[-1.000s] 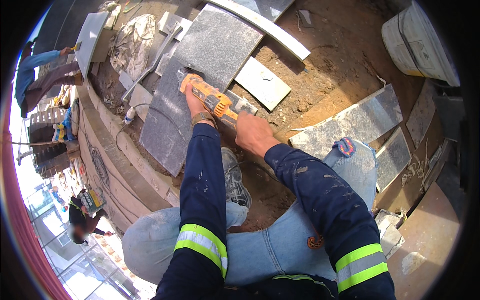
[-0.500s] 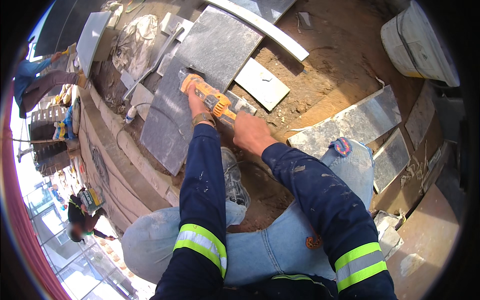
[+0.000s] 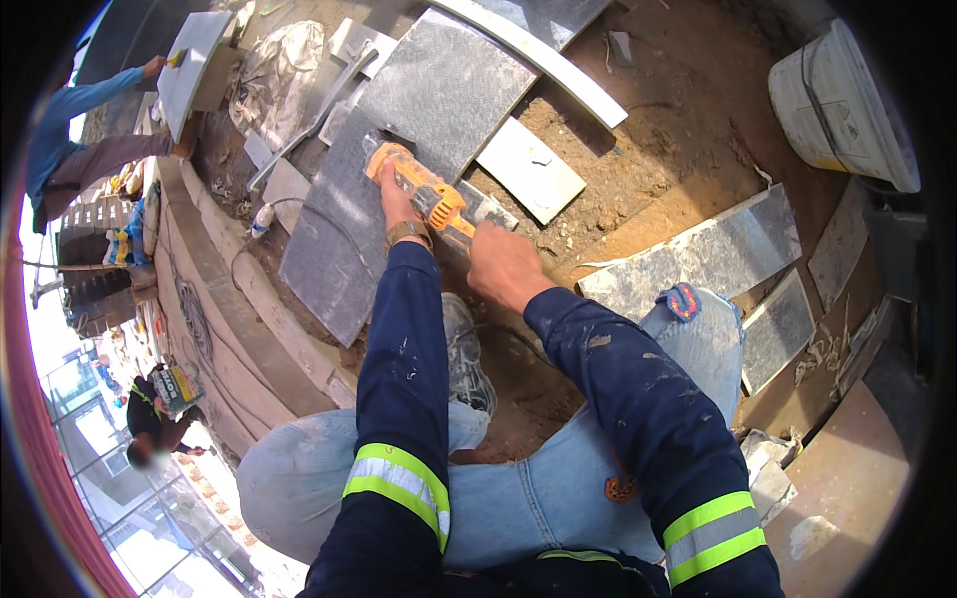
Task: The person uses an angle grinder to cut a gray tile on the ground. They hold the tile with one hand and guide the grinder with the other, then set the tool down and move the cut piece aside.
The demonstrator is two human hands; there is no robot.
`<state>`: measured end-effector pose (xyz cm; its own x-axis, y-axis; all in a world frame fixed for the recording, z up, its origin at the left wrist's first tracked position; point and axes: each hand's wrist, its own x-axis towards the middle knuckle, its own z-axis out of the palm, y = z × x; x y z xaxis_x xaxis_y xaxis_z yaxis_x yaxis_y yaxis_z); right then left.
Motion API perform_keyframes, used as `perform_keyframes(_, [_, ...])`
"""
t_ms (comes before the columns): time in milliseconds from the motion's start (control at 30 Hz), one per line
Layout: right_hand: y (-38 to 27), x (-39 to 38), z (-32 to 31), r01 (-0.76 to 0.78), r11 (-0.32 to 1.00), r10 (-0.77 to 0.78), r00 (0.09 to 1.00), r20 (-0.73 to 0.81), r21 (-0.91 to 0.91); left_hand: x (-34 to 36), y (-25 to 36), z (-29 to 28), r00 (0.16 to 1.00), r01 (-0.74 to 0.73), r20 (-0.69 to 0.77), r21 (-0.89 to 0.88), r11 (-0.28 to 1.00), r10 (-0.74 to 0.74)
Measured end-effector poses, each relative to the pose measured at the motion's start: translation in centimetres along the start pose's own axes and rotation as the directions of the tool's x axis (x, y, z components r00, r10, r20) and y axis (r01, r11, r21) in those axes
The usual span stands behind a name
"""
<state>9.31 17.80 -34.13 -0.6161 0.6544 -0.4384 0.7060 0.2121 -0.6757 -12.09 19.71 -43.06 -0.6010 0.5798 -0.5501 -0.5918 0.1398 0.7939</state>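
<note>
An orange angle grinder (image 3: 444, 207) lies across my two hands, its head over the grey stone slabs. My left hand (image 3: 397, 207) is wrapped round its front part, and my right hand (image 3: 508, 267) grips the rear handle. Below the grinder head is a dark grey slab (image 3: 324, 239). A lighter grey slab (image 3: 449, 85) adjoins it on the far side. The grinder's disc is hard to make out, and whether it touches the slab I cannot tell. A pale offcut (image 3: 531, 169) rests to the right of the tool.
A white bucket (image 3: 832, 105) stands at the far right. Stained slab pieces (image 3: 698, 249) lie beside my right knee. A thin cable (image 3: 334, 224) crosses the dark slab. A co-worker (image 3: 75, 145) at the far left reaches to a pale panel (image 3: 191, 65); another person (image 3: 155, 419) bends lower left.
The grinder and both hands keep nearly the same place on the slabs. The view has shifted slightly. At far left, the co-worker's arm has moved up and right onto the pale panel.
</note>
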Motion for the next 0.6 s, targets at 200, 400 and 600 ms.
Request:
perform_keyframes(200, [-0.1, -0.1, -0.2, -0.025, 1.000, 0.025, 1.000, 0.011, -0.005, -0.1, 0.2, 0.2, 1.000, 0.013, 0.015, -0.008, 1.000, -0.012])
perform_keyframes(400, [0.0, -0.6, -0.4, -0.016, 1.000, 0.015, 1.000, 0.012, 0.011, -0.6, 0.0, 0.2, 1.000, -0.005, -0.004, 0.004, 1.000, 0.005])
perform_keyframes(600, [0.2, -0.7, -0.3, -0.018, 1.000, 0.018, 1.000, -0.009, 0.021, -1.1, 0.2, 0.5, 0.999, 0.048, 0.005, -0.029, 0.998, -0.048])
